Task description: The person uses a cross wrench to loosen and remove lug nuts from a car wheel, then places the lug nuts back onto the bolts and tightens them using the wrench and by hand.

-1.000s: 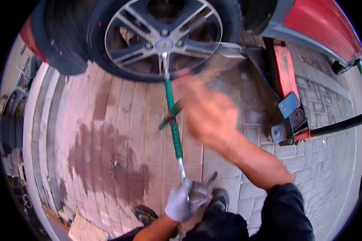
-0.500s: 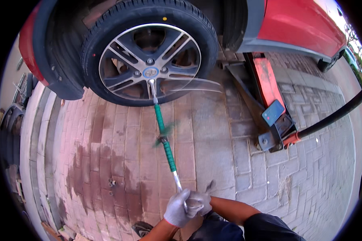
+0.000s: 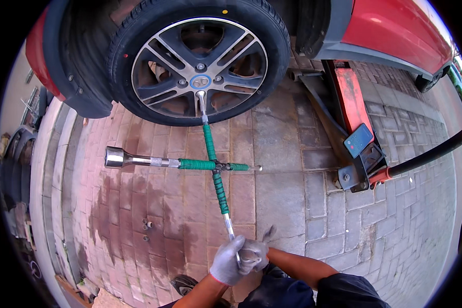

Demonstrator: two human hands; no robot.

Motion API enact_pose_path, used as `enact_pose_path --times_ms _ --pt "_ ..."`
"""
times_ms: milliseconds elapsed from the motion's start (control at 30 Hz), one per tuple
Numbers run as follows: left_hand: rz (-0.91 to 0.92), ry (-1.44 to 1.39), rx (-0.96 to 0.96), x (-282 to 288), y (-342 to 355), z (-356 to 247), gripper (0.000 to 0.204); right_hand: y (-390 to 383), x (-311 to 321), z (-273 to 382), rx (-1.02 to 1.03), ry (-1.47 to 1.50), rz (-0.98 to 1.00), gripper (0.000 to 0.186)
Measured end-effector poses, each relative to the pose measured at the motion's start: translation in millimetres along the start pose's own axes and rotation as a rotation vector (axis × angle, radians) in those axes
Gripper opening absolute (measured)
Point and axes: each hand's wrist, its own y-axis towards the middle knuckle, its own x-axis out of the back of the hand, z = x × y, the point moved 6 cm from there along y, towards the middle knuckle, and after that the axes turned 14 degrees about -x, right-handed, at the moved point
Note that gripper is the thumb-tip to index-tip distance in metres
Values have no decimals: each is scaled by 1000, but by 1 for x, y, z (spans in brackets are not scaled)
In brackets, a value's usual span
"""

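Observation:
A cross-shaped lug wrench (image 3: 220,166) with green-wrapped arms has its upper end on a lug nut just below the hub cap of an alloy wheel (image 3: 200,66). Its large chrome socket (image 3: 115,157) points left; the right arm looks short and blurred. My left hand (image 3: 228,262), in a grey glove, is closed on the lower chrome shaft. Just right of it, my right hand (image 3: 262,256) is mostly hidden among grey glove fabric, so its fingers cannot be made out.
The red car's wheel arch (image 3: 72,72) surrounds the wheel. A red floor jack (image 3: 348,97) stands at right, a phone (image 3: 358,140) lying on it and a long black handle (image 3: 426,151) reaching right. Several small nuts (image 3: 147,226) lie on the pavers (image 3: 323,215).
My bare right hand has come down from the wrench's middle to beside my left hand. The wrench's cross arms, blurred before, have swung round to lie sideways, showing the large socket at left.

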Motion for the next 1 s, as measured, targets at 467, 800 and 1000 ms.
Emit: enact_pose_path --times_ms 467,800,1000 --pt "-40 105 21 -5 -9 -5 48 -127 175 173 372 -176 -1734 48" --pt "-89 57 -52 -23 -6 -9 46 -29 186 198 586 214 -763 47" --pt "-57 30 -103 3 -8 -11 43 -196 162 233 889 566 -1399 12"
